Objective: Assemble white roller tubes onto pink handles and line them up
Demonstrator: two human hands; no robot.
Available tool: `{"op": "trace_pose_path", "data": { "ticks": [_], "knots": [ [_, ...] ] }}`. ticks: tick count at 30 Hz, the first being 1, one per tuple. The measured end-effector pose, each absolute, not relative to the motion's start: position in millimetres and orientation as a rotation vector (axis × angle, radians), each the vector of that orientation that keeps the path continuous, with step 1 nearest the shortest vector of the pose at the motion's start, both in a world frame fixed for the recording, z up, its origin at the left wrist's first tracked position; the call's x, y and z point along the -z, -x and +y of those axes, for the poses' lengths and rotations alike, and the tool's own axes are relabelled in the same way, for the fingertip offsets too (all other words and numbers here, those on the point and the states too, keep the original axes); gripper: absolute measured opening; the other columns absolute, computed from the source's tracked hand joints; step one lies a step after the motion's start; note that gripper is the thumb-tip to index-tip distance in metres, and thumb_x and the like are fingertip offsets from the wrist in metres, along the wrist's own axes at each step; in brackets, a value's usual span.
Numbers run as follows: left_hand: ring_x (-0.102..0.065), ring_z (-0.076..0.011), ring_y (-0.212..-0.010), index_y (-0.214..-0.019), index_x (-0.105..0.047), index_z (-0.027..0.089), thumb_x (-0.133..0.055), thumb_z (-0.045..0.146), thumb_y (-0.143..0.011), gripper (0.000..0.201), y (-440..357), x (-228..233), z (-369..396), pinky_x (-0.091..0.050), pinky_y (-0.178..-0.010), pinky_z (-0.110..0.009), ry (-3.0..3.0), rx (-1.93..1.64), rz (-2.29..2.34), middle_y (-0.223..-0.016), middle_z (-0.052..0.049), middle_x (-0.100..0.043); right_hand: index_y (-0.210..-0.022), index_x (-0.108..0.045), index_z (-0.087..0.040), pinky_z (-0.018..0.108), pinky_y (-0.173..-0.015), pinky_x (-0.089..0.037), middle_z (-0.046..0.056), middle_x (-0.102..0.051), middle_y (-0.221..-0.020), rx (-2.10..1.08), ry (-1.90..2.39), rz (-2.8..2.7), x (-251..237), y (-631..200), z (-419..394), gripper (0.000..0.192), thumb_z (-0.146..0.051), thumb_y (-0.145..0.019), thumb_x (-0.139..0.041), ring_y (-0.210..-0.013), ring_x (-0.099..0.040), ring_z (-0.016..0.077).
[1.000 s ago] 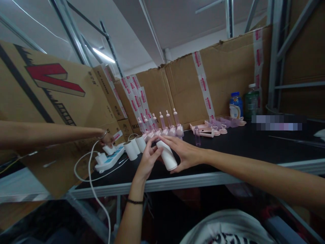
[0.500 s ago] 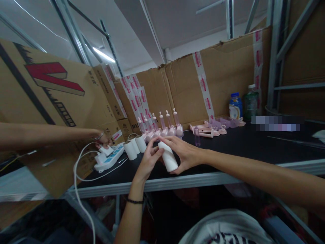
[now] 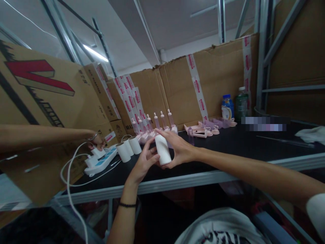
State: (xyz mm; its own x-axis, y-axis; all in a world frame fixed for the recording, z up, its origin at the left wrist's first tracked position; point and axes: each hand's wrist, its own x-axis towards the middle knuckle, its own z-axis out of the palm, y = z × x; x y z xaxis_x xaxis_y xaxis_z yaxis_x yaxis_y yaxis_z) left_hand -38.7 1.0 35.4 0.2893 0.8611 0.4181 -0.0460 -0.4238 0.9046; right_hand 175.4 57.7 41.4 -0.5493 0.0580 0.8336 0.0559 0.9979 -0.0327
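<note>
My right hand (image 3: pixel 179 148) grips a white cylindrical bottle (image 3: pixel 163 149) from the right and holds it nearly upright above the black table (image 3: pixel 241 144). My left hand (image 3: pixel 143 162) touches the same bottle from the left with its fingertips. Three more white cylinders (image 3: pixel 128 147) stand in a row just left of my hands. Behind them stands a group of pink pump bottles (image 3: pixel 157 123).
Another person's hand (image 3: pixel 95 140) reaches in from the left onto a white power strip (image 3: pixel 100 161) with a trailing white cable (image 3: pixel 68 179). Cardboard boxes (image 3: pixel 50 101) wall the left and back. Pink parts (image 3: pixel 203 128) and two drink bottles (image 3: pixel 227 106) stand at the back.
The white bottle has been tipped up from a slant to nearly upright between my hands. The view has shifted slightly to the right. The other person's hand stays at the power strip.
</note>
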Motion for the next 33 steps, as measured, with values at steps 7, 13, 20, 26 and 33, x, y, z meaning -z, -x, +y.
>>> {"op": "trace_pose_path", "data": {
  "ticks": [7, 13, 20, 26, 33],
  "knots": [
    [-0.073, -0.0241, -0.081, -0.155, -0.027, 0.034, -0.085, 0.031, -0.077, 0.097, 33, -42, -4, -0.064, -0.059, -0.033, -1.599, -1.253, 0.826, -0.111, -0.010, -0.069, -0.166, 0.004, -0.023, 0.052, -0.121, -0.032, 0.023, -0.030, -0.165, -0.004, 0.076, -2.195, -41, -174, 63, 0.137, -0.053, -0.069, -0.089, -0.151, -0.035, 0.0350],
    [-0.076, -0.0258, -0.082, -0.154, -0.028, 0.038, -0.083, 0.031, -0.079, 0.093, 34, -50, -6, -0.067, -0.064, -0.040, -1.519, -1.430, 0.800, -0.113, -0.009, -0.069, -0.164, -0.014, -0.026, 0.049, -0.123, -0.032, 0.016, -0.035, -0.164, 0.054, 0.137, -1.924, -62, -189, 67, 0.086, -0.045, -0.097, -0.064, -0.151, -0.036, 0.0278],
    [-0.078, -0.0271, -0.084, -0.147, -0.037, 0.032, -0.085, 0.028, -0.078, 0.084, 45, -51, 7, -0.068, -0.070, -0.042, -1.425, -1.619, 0.799, -0.119, -0.012, -0.070, -0.129, -0.061, -0.018, 0.048, -0.109, -0.044, 0.015, -0.063, -0.125, 0.296, 0.754, -1.295, -88, -249, 123, 0.034, -0.024, -0.100, -0.047, -0.120, -0.055, 0.0289],
    [-0.078, -0.0244, -0.080, -0.146, -0.037, 0.033, -0.084, 0.026, -0.079, 0.082, 42, -53, 3, -0.068, -0.070, -0.038, -1.401, -1.632, 0.807, -0.111, -0.008, -0.071, -0.110, -0.075, -0.013, 0.039, -0.102, -0.044, 0.016, -0.070, -0.116, 0.354, 1.527, -1.676, -81, -275, 149, 0.032, -0.021, -0.099, -0.046, -0.115, -0.059, 0.0288],
    [-0.078, -0.0254, -0.083, -0.145, -0.035, 0.033, -0.083, 0.027, -0.079, 0.082, 44, -50, 4, -0.068, -0.071, -0.040, -1.404, -1.635, 0.801, -0.113, -0.009, -0.070, -0.105, -0.080, -0.014, 0.039, -0.094, -0.047, 0.019, -0.075, -0.113, 0.311, 1.741, -1.878, -60, -271, 155, 0.026, -0.028, -0.088, -0.067, -0.114, -0.064, 0.0327]
  ]
}}
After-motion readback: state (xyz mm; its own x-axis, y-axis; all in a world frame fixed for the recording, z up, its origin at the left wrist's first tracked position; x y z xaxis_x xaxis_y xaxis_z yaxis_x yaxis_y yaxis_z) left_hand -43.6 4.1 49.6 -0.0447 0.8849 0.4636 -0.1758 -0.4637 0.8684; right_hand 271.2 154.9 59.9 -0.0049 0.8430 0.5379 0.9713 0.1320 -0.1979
